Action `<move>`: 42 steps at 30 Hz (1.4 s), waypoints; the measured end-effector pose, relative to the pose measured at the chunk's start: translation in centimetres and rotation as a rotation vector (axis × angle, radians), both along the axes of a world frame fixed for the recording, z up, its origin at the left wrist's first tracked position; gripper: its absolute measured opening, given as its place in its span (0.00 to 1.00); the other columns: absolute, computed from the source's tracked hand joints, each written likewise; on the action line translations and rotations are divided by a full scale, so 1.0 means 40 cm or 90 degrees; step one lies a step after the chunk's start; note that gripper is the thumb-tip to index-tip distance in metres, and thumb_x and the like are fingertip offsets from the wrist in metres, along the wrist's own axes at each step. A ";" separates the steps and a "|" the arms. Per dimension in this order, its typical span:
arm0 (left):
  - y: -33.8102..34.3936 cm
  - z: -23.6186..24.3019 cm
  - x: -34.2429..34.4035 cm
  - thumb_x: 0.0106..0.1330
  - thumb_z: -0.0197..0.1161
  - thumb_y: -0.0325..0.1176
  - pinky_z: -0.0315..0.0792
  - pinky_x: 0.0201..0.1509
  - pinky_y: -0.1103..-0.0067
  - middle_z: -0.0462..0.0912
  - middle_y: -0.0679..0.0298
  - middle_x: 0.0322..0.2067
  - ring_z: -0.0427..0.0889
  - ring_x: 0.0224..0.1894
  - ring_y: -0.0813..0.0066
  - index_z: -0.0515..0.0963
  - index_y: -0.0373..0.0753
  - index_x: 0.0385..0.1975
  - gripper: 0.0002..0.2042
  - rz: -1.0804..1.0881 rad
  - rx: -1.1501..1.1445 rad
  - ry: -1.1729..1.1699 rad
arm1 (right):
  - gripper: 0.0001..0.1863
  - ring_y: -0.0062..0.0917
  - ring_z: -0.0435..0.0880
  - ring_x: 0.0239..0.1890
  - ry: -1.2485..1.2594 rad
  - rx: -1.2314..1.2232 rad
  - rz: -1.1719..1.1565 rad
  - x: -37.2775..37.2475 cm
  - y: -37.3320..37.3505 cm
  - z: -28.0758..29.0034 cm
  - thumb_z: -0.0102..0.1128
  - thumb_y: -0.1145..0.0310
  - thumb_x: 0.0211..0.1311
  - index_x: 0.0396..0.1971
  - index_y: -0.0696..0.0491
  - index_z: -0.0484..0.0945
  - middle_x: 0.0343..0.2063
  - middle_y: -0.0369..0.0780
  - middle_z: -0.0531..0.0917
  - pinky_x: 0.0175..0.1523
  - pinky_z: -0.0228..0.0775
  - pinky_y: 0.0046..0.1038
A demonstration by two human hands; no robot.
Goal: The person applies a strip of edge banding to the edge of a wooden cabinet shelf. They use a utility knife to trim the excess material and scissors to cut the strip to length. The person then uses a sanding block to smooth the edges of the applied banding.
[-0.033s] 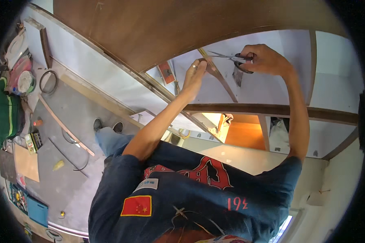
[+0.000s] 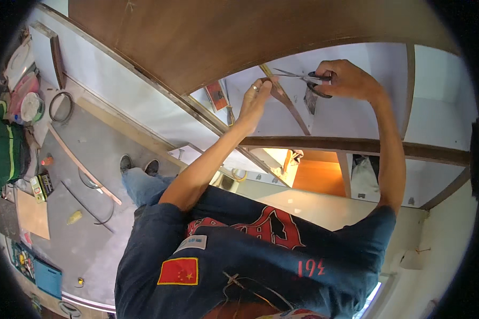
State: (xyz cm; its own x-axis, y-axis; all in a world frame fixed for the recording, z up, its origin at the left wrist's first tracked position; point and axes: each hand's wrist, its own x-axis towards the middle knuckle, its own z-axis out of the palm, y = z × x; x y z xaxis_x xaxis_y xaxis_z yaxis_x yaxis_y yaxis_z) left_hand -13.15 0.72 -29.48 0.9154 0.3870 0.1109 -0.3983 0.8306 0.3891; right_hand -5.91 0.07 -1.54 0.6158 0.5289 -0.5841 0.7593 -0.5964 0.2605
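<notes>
My left hand (image 2: 253, 105), with a ring on one finger, pinches a narrow brown strip (image 2: 287, 101) along the front edge of a divider inside a cabinet. Its thumb and fingertips close at the strip's upper part. In my right hand (image 2: 348, 80) is a pair of scissors (image 2: 310, 78) with black handles. The scissor blades are parted and point left, close to the fingertips of my left hand. Whether the blades touch the strip I cannot tell.
A large brown panel (image 2: 186, 37) spans the top, and a brown-edged shelf (image 2: 356, 143) runs below my hands. A red box (image 2: 216, 95) sits in the compartment at left. On the floor lie a curved strip (image 2: 82, 162), a black coil (image 2: 62, 107) and a blue toolbox (image 2: 48, 277).
The view has shifted very slightly. Both hands and the scissors keep nearly the same places, with the blades still parted.
</notes>
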 end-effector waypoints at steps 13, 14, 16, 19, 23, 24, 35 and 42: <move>0.016 0.003 -0.004 0.78 0.49 0.38 0.63 0.61 0.78 0.80 0.66 0.42 0.74 0.50 0.79 0.77 0.36 0.47 0.14 -0.009 0.057 -0.077 | 0.24 0.35 0.85 0.41 -0.037 -0.167 -0.046 -0.052 0.108 -0.012 0.69 0.53 0.52 0.40 0.59 0.81 0.39 0.48 0.86 0.50 0.76 0.34; 0.018 0.003 -0.008 0.78 0.49 0.38 0.64 0.60 0.78 0.81 0.66 0.41 0.74 0.49 0.79 0.77 0.36 0.46 0.13 0.000 0.083 -0.083 | 0.24 0.35 0.85 0.41 -0.037 -0.178 -0.052 -0.053 0.111 -0.012 0.69 0.53 0.52 0.41 0.59 0.81 0.39 0.48 0.86 0.50 0.76 0.34; 0.023 0.004 -0.012 0.78 0.48 0.37 0.66 0.59 0.78 0.81 0.66 0.39 0.75 0.49 0.78 0.77 0.36 0.44 0.13 0.019 0.135 -0.096 | 0.25 0.35 0.85 0.41 -0.042 -0.202 -0.063 -0.056 0.115 -0.012 0.68 0.53 0.53 0.41 0.59 0.81 0.39 0.48 0.86 0.50 0.76 0.35; 0.026 0.011 -0.003 0.78 0.48 0.37 0.67 0.57 0.77 0.81 0.66 0.36 0.78 0.45 0.78 0.77 0.36 0.40 0.13 -0.018 0.046 -0.137 | 0.23 0.32 0.81 0.36 -0.045 -0.205 -0.068 -0.063 0.114 -0.017 0.68 0.55 0.54 0.41 0.58 0.80 0.34 0.46 0.85 0.44 0.73 0.32; 0.012 0.015 -0.005 0.78 0.48 0.37 0.70 0.54 0.78 0.81 0.65 0.33 0.79 0.41 0.79 0.76 0.36 0.37 0.13 -0.005 0.053 -0.138 | 0.18 0.22 0.74 0.26 -0.023 -0.160 -0.050 -0.046 0.070 -0.018 0.68 0.61 0.55 0.41 0.57 0.78 0.25 0.39 0.82 0.33 0.65 0.28; 0.011 0.017 -0.004 0.78 0.48 0.37 0.70 0.53 0.78 0.81 0.65 0.33 0.80 0.41 0.79 0.76 0.35 0.37 0.13 0.012 0.060 -0.138 | 0.18 0.21 0.73 0.26 -0.021 -0.159 -0.046 -0.042 0.063 -0.018 0.68 0.61 0.55 0.41 0.57 0.78 0.25 0.38 0.82 0.32 0.65 0.28; -0.001 0.026 -0.012 0.77 0.51 0.37 0.74 0.50 0.78 0.82 0.64 0.30 0.81 0.39 0.78 0.80 0.32 0.37 0.15 0.026 0.070 -0.128 | 0.11 0.16 0.71 0.23 0.017 -0.115 -0.045 -0.055 0.030 -0.021 0.63 0.66 0.60 0.39 0.55 0.78 0.25 0.35 0.83 0.29 0.63 0.23; 0.011 0.031 -0.015 0.77 0.52 0.38 0.73 0.51 0.77 0.83 0.64 0.30 0.80 0.39 0.78 0.81 0.33 0.38 0.15 0.008 0.089 -0.140 | 0.11 0.15 0.74 0.24 0.039 -0.129 -0.079 -0.046 0.016 -0.022 0.62 0.66 0.60 0.39 0.55 0.77 0.27 0.36 0.84 0.29 0.65 0.22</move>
